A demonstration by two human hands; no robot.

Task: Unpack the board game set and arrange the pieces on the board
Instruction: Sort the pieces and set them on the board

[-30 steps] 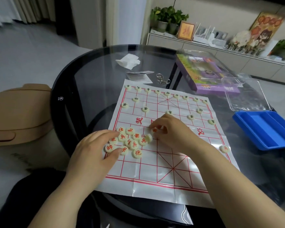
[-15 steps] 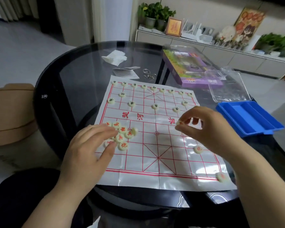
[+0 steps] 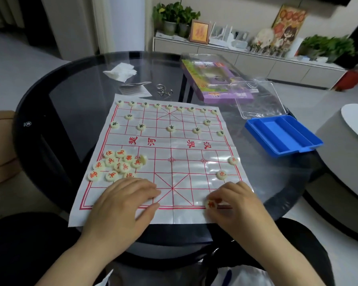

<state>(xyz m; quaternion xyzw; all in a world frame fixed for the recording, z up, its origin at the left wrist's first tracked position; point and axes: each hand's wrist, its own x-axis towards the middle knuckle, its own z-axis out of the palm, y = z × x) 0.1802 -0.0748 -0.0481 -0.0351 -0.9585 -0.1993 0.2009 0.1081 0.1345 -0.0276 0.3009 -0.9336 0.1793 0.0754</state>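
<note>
A white plastic board sheet (image 3: 174, 149) with a red grid lies on the round glass table. Green-marked pieces (image 3: 170, 127) stand in rows along its far side. A heap of red-marked pieces (image 3: 117, 165) sits at the near left. Two single red pieces (image 3: 221, 174) lie at the right edge. My right hand (image 3: 236, 205) pinches one red piece (image 3: 211, 203) on the board's near line, right of centre. My left hand (image 3: 124, 203) rests flat on the board's near left part, just below the heap.
A blue tray (image 3: 283, 135), a clear plastic lid (image 3: 260, 100) and a purple game box (image 3: 217, 83) stand at the right back of the table (image 3: 70, 96). A crumpled tissue (image 3: 120, 71), a folded leaflet (image 3: 133, 90) and metal rings (image 3: 163, 92) lie behind the board.
My right hand has carried a red piece from the middle of the board down to the near line. My left hand has slid off the heap toward me.
</note>
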